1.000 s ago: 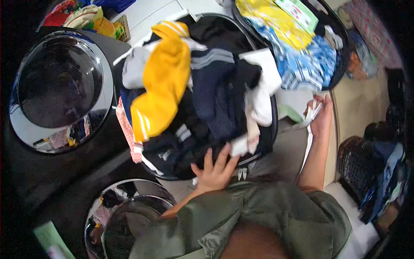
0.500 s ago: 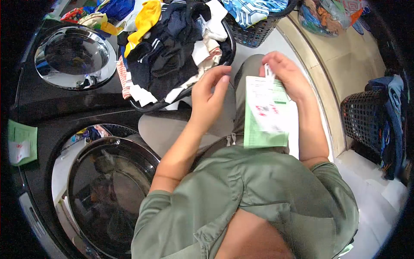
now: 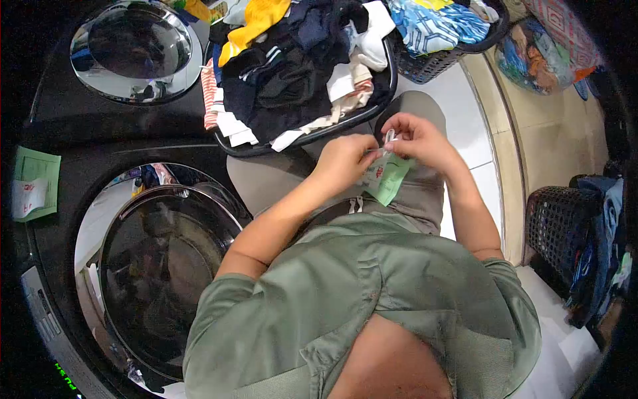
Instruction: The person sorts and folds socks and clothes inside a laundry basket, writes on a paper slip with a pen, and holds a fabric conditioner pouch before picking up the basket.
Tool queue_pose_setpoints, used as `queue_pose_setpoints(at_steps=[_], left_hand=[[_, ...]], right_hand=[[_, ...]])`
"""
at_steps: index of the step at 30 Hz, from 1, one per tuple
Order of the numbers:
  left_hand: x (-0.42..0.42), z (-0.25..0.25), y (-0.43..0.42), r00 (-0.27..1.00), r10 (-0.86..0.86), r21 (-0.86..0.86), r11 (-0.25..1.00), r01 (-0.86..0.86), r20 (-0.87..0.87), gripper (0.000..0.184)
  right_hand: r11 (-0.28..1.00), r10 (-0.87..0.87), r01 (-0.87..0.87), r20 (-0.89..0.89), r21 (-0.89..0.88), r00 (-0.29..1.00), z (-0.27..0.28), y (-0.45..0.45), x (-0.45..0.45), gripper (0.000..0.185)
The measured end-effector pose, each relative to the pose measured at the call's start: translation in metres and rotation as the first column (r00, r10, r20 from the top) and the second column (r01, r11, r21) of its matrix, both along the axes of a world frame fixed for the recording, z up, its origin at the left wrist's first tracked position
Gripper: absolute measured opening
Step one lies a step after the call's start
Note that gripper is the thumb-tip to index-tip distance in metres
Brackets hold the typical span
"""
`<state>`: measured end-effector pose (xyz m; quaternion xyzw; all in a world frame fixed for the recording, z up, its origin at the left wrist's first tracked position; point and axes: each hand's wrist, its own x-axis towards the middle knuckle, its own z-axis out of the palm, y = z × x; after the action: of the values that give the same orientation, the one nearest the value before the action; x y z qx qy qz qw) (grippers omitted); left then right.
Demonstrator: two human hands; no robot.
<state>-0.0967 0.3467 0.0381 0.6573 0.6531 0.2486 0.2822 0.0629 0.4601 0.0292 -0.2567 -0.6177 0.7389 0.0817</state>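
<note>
A green paper slip (image 3: 393, 181) with a white printed ticket on it hangs over my lap, below my fingertips. My left hand (image 3: 344, 161) is closed, its thumb and fingers pinching the slip's upper edge. Close beside it, my right hand (image 3: 422, 143) is also closed, gripping a small white looped piece (image 3: 390, 137) at the top of the slip. Whether that piece is a clip or a plastic strip I cannot make out. Past my knees stands a black laundry basket (image 3: 391, 86) heaped with dark, white and yellow clothes.
Two round-doored black machines stand at left; the nearer door (image 3: 169, 272) is ajar. Another green slip (image 3: 36, 184) is stuck on the left panel. A basket of blue clothes (image 3: 432, 66) stands at the back, a dark basket with jeans (image 3: 561, 223) at right, and a clear bag (image 3: 535, 56) behind.
My left hand has moved right and closed at the slip's top edge. The right hand has come down and left, and the slip now hangs tilted and partly covered. The view has shifted.
</note>
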Motion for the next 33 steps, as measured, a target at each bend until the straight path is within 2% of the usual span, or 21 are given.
queue_pose_setpoints(at_steps=[1,3,5,6,7,8,9,11,12,13,17,18,23,26,27,29,30,32,33], left_hand=[[-0.001,-0.004,-0.007,0.999,-0.004,0.027,1.0,0.005,-0.039,0.018],[-0.006,-0.01,-0.014,0.999,0.023,0.06,0.998,-0.02,-0.036,0.016],[-0.012,-0.005,-0.011,0.996,0.076,0.116,0.99,-0.08,0.041,0.014],[-0.011,0.0,-0.008,0.992,0.115,0.164,0.979,-0.122,0.055,0.006],[-0.01,0.003,-0.003,0.992,0.114,0.166,0.979,-0.122,0.059,0.006],[-0.011,0.005,0.003,0.986,0.155,0.218,0.962,-0.165,0.062,0.006],[-0.01,0.006,0.008,0.978,0.197,0.268,0.941,-0.208,0.068,0.006],[-0.006,0.007,0.018,0.976,0.209,0.258,0.942,-0.216,0.055,0.008],[-0.001,0.01,0.025,0.973,0.231,0.414,0.886,-0.209,-0.003,0.009],[0.005,0.011,0.031,0.963,0.262,0.558,0.808,-0.187,-0.057,0.01],[0.008,-0.011,0.052,0.925,0.377,0.531,0.795,-0.292,-0.056,0.009],[0.006,-0.015,0.058,0.921,0.389,0.574,0.754,-0.319,0.001,0.008],[0.003,-0.023,0.062,0.92,0.391,0.588,0.744,-0.317,0.001,0.008],[0.005,-0.022,0.06,0.925,0.379,0.603,0.733,-0.316,0.025,0.009],[0.004,-0.02,0.06,0.928,0.372,0.624,0.718,-0.307,0.028,0.01],[0.001,-0.024,0.06,0.92,0.391,0.677,0.673,-0.3,0.019,0.014],[0.0,-0.022,0.06,0.925,0.377,0.663,0.682,-0.308,0.042,0.015],[0.001,-0.02,0.058,0.927,0.367,0.62,0.711,-0.332,0.074,0.016],[0.0,-0.018,0.057,0.926,0.369,0.595,0.728,-0.341,0.079,0.016]], right_hand=[[1.0,0.007,-0.007,0.008,-0.009,1.0,-0.002,-0.007,-0.002,0.024],[0.994,-0.104,0.105,0.042,-0.015,0.994,0.001,-0.018,-0.009,0.026],[0.987,-0.162,0.162,0.055,0.008,0.985,0.003,-0.018,-0.011,0.025],[0.942,-0.273,0.273,-0.027,0.195,0.962,0.004,-0.015,-0.011,0.023],[0.847,-0.362,0.383,-0.13,0.367,0.923,0.009,-0.011,-0.011,0.02],[0.804,-0.489,0.527,-0.199,0.276,0.85,0.017,-0.006,-0.009,0.016],[0.803,-0.489,0.526,-0.197,0.28,0.85,0.021,0.001,-0.006,0.016],[0.648,-0.478,0.626,-0.408,0.434,0.778,0.025,0.019,0.0,0.014],[0.62,-0.48,0.637,-0.42,0.459,0.77,0.028,0.024,-0.001,0.011],[0.62,-0.481,0.636,-0.419,0.46,0.771,0.029,0.028,-0.001,0.011],[0.671,-0.421,0.58,-0.407,0.462,0.811,0.03,0.042,-0.005,0.009],[0.68,-0.379,0.54,-0.393,0.496,0.838,0.03,0.044,-0.007,0.009],[0.687,-0.25,0.466,-0.42,0.558,0.872,0.029,0.046,-0.021,0.01],[0.594,-0.135,0.398,-0.401,0.699,0.906,0.031,0.049,-0.028,0.01],[0.589,-0.123,0.408,-0.421,0.698,0.899,0.029,0.049,-0.029,0.01],[0.514,-0.042,0.23,-0.244,0.826,0.969,0.026,0.056,-0.032,0.009],[0.496,-0.024,0.247,-0.271,0.833,0.962,0.027,0.059,-0.034,0.009],[0.665,-0.018,0.144,-0.176,0.733,0.984,0.028,0.06,-0.032,0.013],[0.658,-0.005,0.141,-0.183,0.739,0.983,0.031,0.058,-0.033,0.013]])
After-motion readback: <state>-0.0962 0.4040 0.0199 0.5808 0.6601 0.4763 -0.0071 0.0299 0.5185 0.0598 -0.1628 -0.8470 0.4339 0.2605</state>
